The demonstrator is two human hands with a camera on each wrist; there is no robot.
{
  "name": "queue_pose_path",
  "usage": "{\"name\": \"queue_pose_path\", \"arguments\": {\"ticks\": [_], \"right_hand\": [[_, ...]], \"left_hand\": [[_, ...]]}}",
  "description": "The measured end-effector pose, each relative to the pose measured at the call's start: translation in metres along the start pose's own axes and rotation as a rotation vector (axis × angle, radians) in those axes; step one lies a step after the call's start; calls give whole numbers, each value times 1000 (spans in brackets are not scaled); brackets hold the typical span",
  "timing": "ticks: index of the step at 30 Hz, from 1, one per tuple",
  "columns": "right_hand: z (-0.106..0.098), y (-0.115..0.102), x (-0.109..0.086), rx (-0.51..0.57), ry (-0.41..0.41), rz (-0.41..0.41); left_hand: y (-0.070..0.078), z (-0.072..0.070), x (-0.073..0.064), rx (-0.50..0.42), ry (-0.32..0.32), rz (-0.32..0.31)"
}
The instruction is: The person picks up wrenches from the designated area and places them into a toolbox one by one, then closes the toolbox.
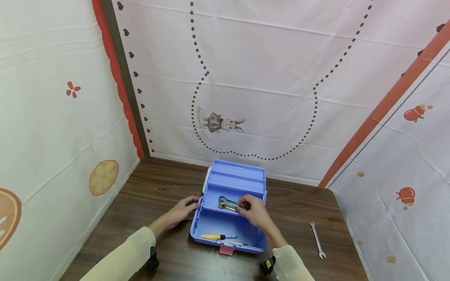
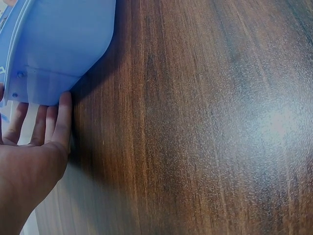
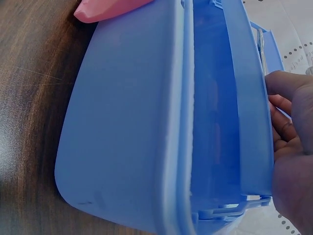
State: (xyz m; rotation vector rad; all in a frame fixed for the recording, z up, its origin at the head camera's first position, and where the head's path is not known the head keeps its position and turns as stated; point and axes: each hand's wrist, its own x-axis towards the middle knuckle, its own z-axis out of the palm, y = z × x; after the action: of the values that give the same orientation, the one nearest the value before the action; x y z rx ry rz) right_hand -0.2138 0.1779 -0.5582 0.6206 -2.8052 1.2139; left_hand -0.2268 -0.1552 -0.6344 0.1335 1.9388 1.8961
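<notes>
A blue toolbox (image 1: 258, 249) stands open on the table, its tray raised. My left hand (image 1: 183, 210) touches the toolbox's left side. In the left wrist view, that hand's fairly straight fingers (image 2: 63, 120) rest against the outer wall. Over the tray (image 1: 211, 198), my right hand (image 1: 254, 212) pinches the right end of a metal wrench (image 1: 227, 202) between thumb and fingers. Another tool lies close under it, partly hidden. In the right wrist view, the tray wall and hand hide most of the wrench (image 3: 261, 49).
A yellow-handled screwdriver (image 1: 212, 236) and a thin yellow tool (image 1: 239, 244) lie in the toolbox's lower compartment. A pink latch (image 1: 226, 249) hangs at its front. An open-end wrench (image 1: 317, 240) lies on the table to the right. Printed cloth walls (image 1: 260, 97) surround the wooden table (image 1: 295, 218).
</notes>
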Motion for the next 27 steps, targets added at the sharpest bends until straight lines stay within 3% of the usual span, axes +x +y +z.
{"name": "queue_pose_path", "arguments": {"ticks": [27], "right_hand": [[1,0,0,46,-25,7]], "left_hand": [[0,0,0,29,30,-11]]}}
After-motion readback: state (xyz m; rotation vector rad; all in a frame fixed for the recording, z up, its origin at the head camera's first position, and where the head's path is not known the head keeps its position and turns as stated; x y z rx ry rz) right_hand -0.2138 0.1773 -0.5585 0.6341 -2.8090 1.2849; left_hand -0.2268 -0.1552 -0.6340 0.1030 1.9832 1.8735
